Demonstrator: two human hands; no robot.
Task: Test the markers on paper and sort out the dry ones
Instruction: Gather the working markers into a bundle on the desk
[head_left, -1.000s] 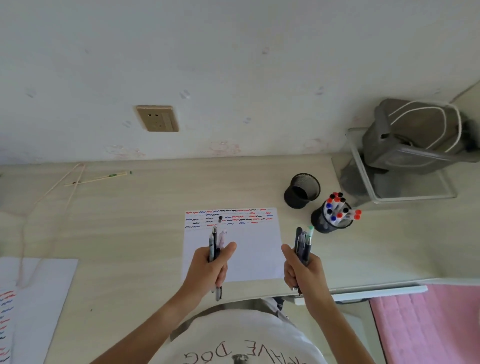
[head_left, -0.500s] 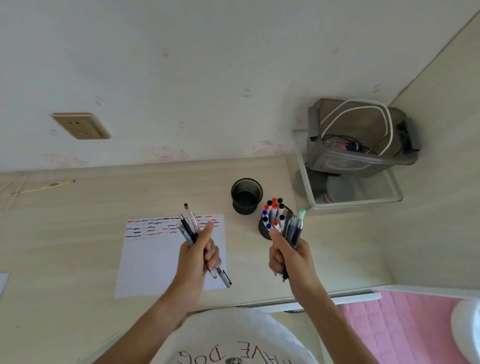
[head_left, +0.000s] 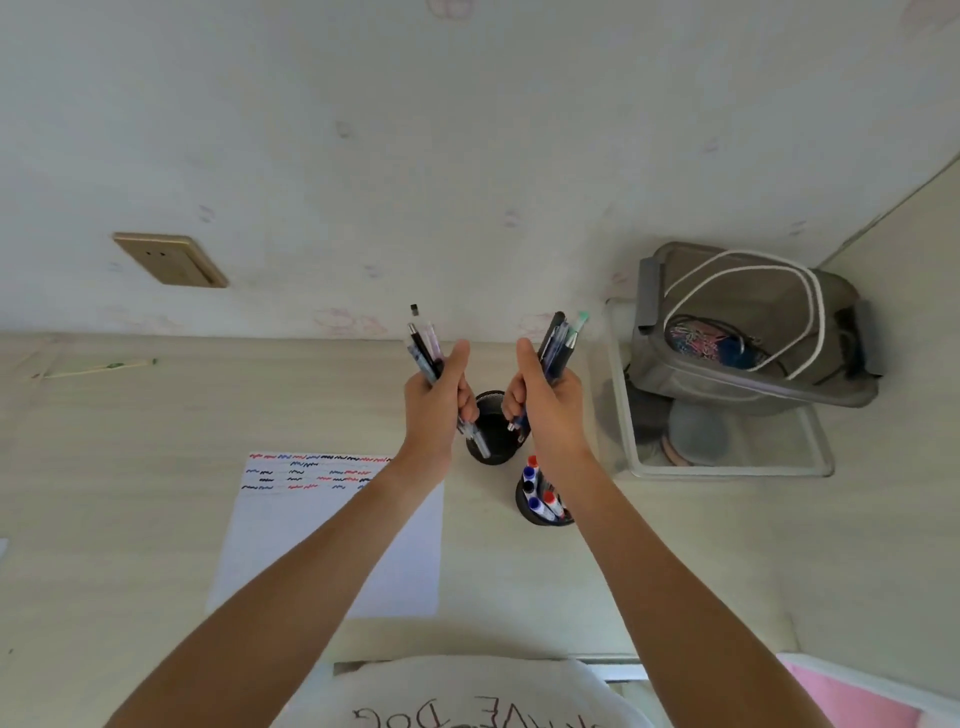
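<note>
Both arms are stretched way out in front, forearms angled in toward each other. Left hand (head_left: 435, 400) is a fist with the thumb sticking up, gripping a bunch of pens (head_left: 423, 348). Right hand (head_left: 545, 402) mirrors it, clutching its own pen bundle (head_left: 560, 343).

Take the black mesh cup (head_left: 493, 441) as your landmark: the white paper sheet (head_left: 332, 545) lies left of it, the marker-filled black cup (head_left: 543, 499) just before it, and the clear plastic bin (head_left: 727, 457) to its right.

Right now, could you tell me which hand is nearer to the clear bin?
The right hand, just left of the clear bin. The left hand is farther left.
</note>
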